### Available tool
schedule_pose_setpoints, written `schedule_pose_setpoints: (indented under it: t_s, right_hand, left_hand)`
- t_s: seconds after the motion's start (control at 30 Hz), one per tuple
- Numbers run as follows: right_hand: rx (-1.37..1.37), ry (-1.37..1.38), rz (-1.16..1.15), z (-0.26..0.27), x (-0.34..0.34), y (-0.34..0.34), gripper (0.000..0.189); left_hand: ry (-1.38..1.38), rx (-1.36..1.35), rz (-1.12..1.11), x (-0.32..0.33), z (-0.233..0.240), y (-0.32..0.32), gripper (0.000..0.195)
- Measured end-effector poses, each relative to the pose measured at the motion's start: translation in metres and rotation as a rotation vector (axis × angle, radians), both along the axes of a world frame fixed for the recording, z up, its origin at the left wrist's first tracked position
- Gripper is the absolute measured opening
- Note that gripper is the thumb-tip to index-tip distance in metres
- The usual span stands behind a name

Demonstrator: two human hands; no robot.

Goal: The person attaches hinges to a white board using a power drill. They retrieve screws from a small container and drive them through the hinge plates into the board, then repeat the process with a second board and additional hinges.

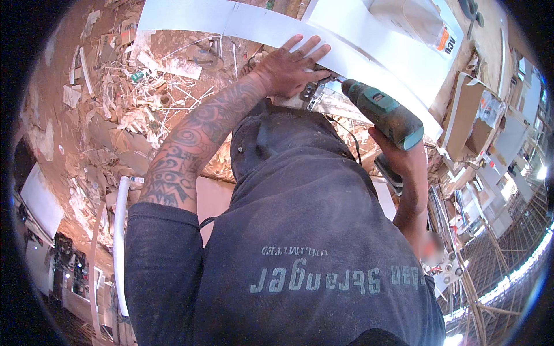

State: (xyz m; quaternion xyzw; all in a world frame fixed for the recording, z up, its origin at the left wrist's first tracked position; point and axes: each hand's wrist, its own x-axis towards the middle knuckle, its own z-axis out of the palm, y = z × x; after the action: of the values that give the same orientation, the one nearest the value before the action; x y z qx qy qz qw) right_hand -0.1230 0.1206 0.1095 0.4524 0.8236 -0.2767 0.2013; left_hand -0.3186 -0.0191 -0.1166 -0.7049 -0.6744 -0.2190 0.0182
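Note:
My left hand (294, 69) lies with spread fingers on the near edge of a long white panel (242, 21); its thumb reaches a small metal fitting, perhaps a hinge or drawer runner, under that edge. In my right hand (396, 151) is a green and black cordless drill (383, 108), held by its grip. The drill's tip points left, close to my left thumb and the fitting. What the bit touches is too small to tell. Below my left palm, a metal strip with holes (315, 98) lies beside a pale board.
Wood shavings, paper scraps and thin offcuts (151, 108) litter the ground at left. A clear plastic bag (409, 21) lies on a wide white sheet (415, 65) at upper right. An open cardboard box (465, 116) stands at right. A dark cable hangs near my waist.

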Motion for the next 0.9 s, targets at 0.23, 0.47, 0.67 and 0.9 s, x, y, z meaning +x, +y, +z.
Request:
schedule_pose_setpoints:
  t_s: [0.23,0.47,0.67,0.9]
  right_hand:
    - [-0.034,-0.039,0.039,0.000,-0.007,0.000,0.043]
    - [0.006,-0.083,0.063,-0.001,-0.016,0.002,0.043]
    - [-0.022,-0.034,0.064,-0.010,-0.005,0.009,0.047]
    - [0.004,-0.019,0.023,0.005,-0.012,0.003,0.048]
  left_hand:
    - [0.054,-0.026,-0.008,-0.002,0.000,-0.001,0.052]
    - [0.023,-0.029,-0.021,-0.003,-0.001,-0.001,0.050]
    - [0.082,-0.034,-0.019,-0.003,-0.001,0.000,0.052]
    - [0.030,-0.090,-0.020,0.002,0.004,-0.002,0.046]
